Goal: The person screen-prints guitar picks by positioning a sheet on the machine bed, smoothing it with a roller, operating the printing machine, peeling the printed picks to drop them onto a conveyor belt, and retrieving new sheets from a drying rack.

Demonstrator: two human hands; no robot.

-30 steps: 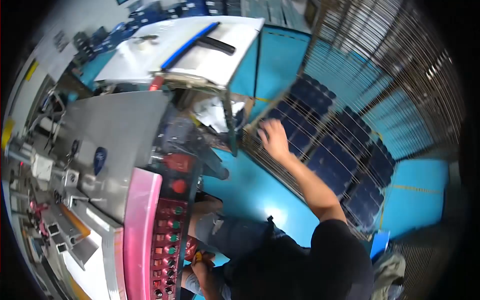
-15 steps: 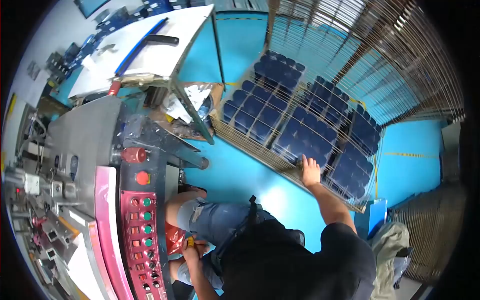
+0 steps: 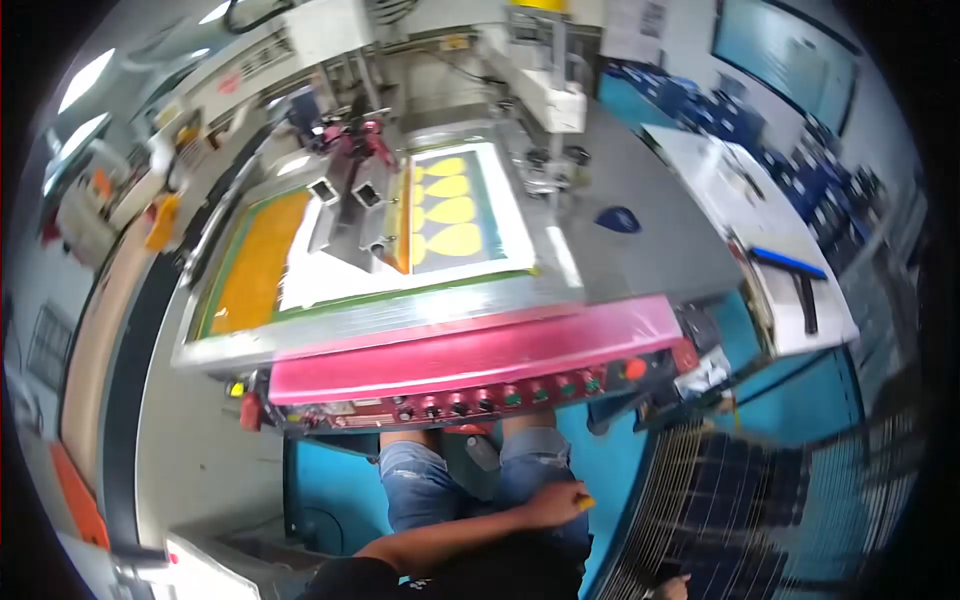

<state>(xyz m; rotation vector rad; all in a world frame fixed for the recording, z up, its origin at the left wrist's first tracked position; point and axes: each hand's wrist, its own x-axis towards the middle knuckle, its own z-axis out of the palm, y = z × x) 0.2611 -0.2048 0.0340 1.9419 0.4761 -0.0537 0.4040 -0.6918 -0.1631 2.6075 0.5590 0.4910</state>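
Observation:
Over my lap, my left hand point(image 3: 555, 504) is closed around a small yellow object point(image 3: 586, 503) whose kind I cannot make out. At the bottom edge, my right hand point(image 3: 674, 588) shows only in part, beside the wire drying rack point(image 3: 640, 520); its fingers are too cut off and blurred to read. Dark blue flat pieces point(image 3: 730, 480) lie in rows on the rack. In front of me stands a screen printing machine with a pink front bar point(image 3: 480, 350) and a control panel point(image 3: 460, 405).
The printing screen point(image 3: 505, 200) shows yellow oval shapes, with metal squeegee holders point(image 3: 345, 205) above it. One dark blue piece point(image 3: 618, 220) lies on the machine's grey top. At right, a white table point(image 3: 790, 300) bears a blue-edged squeegee point(image 3: 788, 263).
My view has swung left from the rack to the printing machine. My left hand still holds the yellow object; my right hand now sits at the bottom edge of the view, by the rack.

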